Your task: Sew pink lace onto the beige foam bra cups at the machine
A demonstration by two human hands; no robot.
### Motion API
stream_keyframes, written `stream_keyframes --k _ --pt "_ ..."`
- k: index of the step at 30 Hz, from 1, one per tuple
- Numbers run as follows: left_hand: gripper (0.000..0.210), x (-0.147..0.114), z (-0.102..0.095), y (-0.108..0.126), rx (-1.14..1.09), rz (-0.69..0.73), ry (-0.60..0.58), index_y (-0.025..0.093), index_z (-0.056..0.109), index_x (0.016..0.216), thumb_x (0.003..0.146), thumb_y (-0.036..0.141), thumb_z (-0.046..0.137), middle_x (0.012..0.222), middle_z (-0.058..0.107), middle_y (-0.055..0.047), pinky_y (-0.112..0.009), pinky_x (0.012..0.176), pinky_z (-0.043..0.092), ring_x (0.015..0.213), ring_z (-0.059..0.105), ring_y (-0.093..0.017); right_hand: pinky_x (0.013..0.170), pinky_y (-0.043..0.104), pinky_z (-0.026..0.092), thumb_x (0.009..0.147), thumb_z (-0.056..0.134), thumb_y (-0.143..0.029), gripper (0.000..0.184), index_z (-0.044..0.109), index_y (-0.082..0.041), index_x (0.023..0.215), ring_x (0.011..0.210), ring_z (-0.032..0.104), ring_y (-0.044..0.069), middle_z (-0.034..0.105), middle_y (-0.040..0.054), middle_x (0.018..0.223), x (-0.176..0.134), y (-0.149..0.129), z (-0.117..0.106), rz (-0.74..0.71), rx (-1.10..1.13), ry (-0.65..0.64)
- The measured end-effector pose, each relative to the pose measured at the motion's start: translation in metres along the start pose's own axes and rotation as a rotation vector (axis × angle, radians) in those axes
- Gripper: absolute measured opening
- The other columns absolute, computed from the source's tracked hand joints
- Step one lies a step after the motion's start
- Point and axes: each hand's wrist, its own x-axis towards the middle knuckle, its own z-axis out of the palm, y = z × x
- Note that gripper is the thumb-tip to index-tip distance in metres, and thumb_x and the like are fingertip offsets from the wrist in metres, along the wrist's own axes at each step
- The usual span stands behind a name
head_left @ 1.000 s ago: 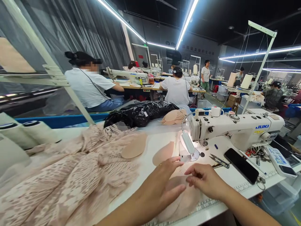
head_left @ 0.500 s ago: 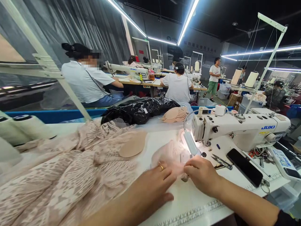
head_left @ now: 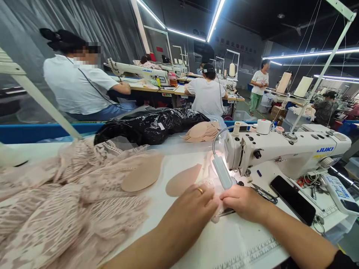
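A small piece of sheer pink fabric (head_left: 215, 216) lies under the sewing machine's (head_left: 283, 151) needle area, lit by a gooseneck lamp (head_left: 222, 172). My left hand (head_left: 193, 205) is closed on the fabric's left side, a ring on one finger. From the right, my right hand (head_left: 246, 203) pinches the edge close to the lamp head. The fingertips nearly meet, and the needle is hidden behind lamp and hands. Just beyond my left hand lies a beige teardrop-shaped pad (head_left: 182, 182). Another beige pad (head_left: 144, 173) rests partly on pink patterned lace (head_left: 53, 213).
Thread snips (head_left: 265, 194) and a black phone (head_left: 293, 200) lie right of my right hand. Behind the table are a stack of beige pads (head_left: 200, 132) and a black plastic bag (head_left: 157, 127). Co-workers sit at machines farther back; one person (head_left: 259, 84) stands.
The fabric has shifted rightward and bunched between my hands, uncovering the teardrop pad. My left hand has moved right, its fingers closer together. The camera view has turned slightly.
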Motion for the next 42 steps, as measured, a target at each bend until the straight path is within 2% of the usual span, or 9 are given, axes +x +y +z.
stream_keyframes --k 2,6,10,18,22,27,33,37,42 --pt "0.035 0.0 0.011 0.011 -0.059 0.079 0.055 0.022 0.062 0.09 0.075 -0.009 0.052 0.084 0.066 -0.003 -0.039 0.07 0.048 0.072 0.061 -0.025 0.074 0.028 0.05 0.098 0.053 0.0 0.029 0.069 -0.023 0.101 0.095 0.067 0.019 0.08 0.0019 0.119 -0.002 0.0 -0.005 -0.013 0.003 0.007" --pt "0.032 -0.001 0.03 0.016 -0.076 0.015 0.165 0.022 0.056 0.083 0.08 -0.008 0.047 0.085 0.063 -0.005 -0.037 0.066 0.046 0.073 0.057 -0.025 0.084 0.032 0.051 0.099 0.055 -0.003 0.029 0.07 -0.025 0.11 0.102 0.065 0.021 0.078 0.0055 0.117 -0.007 -0.002 -0.017 0.013 -0.032 0.037" --pt "0.031 -0.003 0.038 0.011 -0.129 0.049 0.229 0.022 0.054 0.083 0.084 -0.009 0.046 0.088 0.065 -0.005 -0.036 0.071 0.05 0.077 0.058 -0.024 0.077 0.031 0.049 0.096 0.054 -0.002 0.031 0.071 -0.025 0.107 0.091 0.062 0.02 0.075 0.004 0.101 -0.008 -0.003 -0.022 0.049 -0.028 0.037" --pt "0.034 -0.008 0.063 0.012 -0.152 -0.027 0.304 0.021 0.062 0.095 0.088 -0.005 0.042 0.084 0.06 -0.004 -0.037 0.071 0.048 0.077 0.052 -0.024 0.073 0.031 0.048 0.099 0.053 -0.005 0.03 0.072 -0.026 0.111 0.091 0.063 0.02 0.075 0.004 0.103 -0.007 -0.005 -0.026 0.084 0.003 0.013" --pt "0.03 -0.007 0.061 0.011 -0.153 -0.004 0.316 0.02 0.063 0.096 0.094 -0.002 0.043 0.083 0.06 -0.004 -0.037 0.072 0.049 0.077 0.053 -0.024 0.074 0.031 0.05 0.1 0.053 -0.006 0.03 0.072 -0.025 0.111 0.091 0.062 0.02 0.075 0.0041 0.102 -0.007 -0.006 -0.026 0.078 0.012 0.013" --pt "0.028 -0.002 0.044 0.013 -0.114 0.017 0.318 0.021 0.06 0.084 0.106 0.011 0.044 0.081 0.061 -0.003 -0.038 0.073 0.049 0.077 0.056 -0.023 0.075 0.031 0.052 0.099 0.051 -0.004 0.031 0.073 -0.024 0.109 0.091 0.062 0.02 0.075 0.0046 0.101 -0.004 -0.008 -0.028 0.056 0.041 0.044" --pt "0.032 0.006 0.047 0.006 -0.161 0.098 0.405 0.021 0.067 0.097 0.111 0.014 0.039 0.091 0.073 -0.003 -0.04 0.084 0.047 0.079 0.059 -0.021 0.082 0.032 0.052 0.099 0.052 -0.003 0.029 0.071 -0.023 0.11 0.093 0.062 0.021 0.077 0.0048 0.105 -0.004 -0.007 -0.024 0.048 0.078 0.067" --pt "0.03 0.015 0.06 -0.014 -0.248 0.144 0.322 0.021 0.069 0.1 0.113 0.021 0.042 0.086 0.07 -0.002 -0.04 0.086 0.045 0.08 0.058 -0.022 0.072 0.031 0.046 0.093 0.054 0.0 0.031 0.069 -0.023 0.106 0.086 0.06 0.021 0.074 0.004 0.096 -0.006 -0.004 -0.018 0.102 0.018 0.081" --pt "0.026 0.028 0.067 -0.039 -0.29 0.25 0.237 0.022 0.07 0.105 0.113 0.024 0.045 0.094 0.076 -0.004 -0.042 0.09 0.045 0.087 0.064 -0.024 0.066 0.03 0.042 0.088 0.055 0.001 0.033 0.069 -0.023 0.106 0.083 0.058 0.021 0.072 0.0045 0.098 -0.006 -0.002 -0.015 0.175 -0.018 0.063"
